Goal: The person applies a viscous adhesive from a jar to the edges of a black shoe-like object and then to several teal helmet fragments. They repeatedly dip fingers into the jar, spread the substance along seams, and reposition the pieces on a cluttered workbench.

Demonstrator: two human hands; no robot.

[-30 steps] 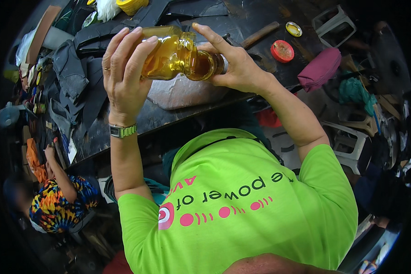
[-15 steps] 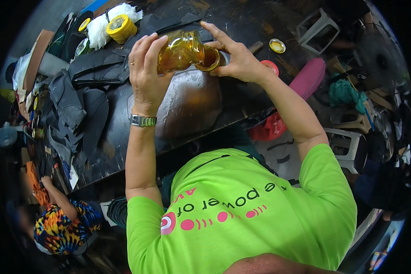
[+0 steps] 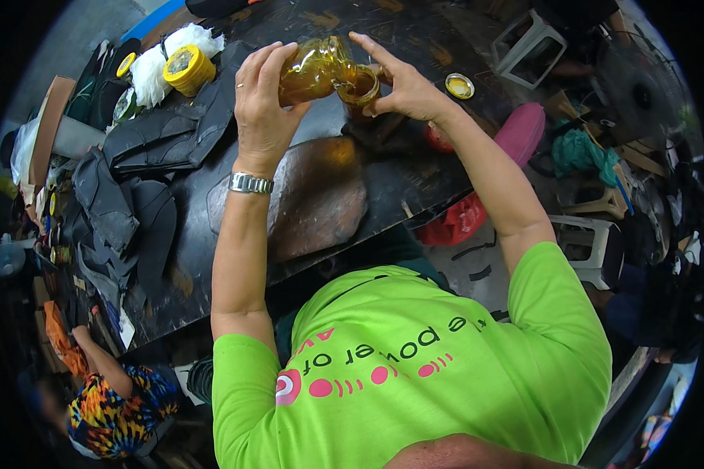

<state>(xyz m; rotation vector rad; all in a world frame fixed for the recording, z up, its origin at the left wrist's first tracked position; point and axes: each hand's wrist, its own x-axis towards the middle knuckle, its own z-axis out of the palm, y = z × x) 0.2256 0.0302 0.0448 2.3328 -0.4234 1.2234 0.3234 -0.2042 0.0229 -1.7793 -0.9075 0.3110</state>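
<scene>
Glass jar (image 3: 313,72), smooth, rounded and tinted amber by liquid, tilts nearly on its side above the scuffed black desk (image 3: 195,266), past the far edge of the mottled, glossy slab (image 3: 321,199). Its mouth is at the round rim of a small jar (image 3: 360,90). The left hand (image 3: 262,117) wraps its fingers around the base; the right hand (image 3: 411,86) pinches the small jar, index finger spread away. Left of the slab lie curved, matte black cut pieces (image 3: 113,199).

On dark table (image 3: 403,168), can see black pieces (image 3: 105,199) at left, flat slab (image 3: 317,199) toward front, round lid (image 3: 459,86) at right.
</scene>
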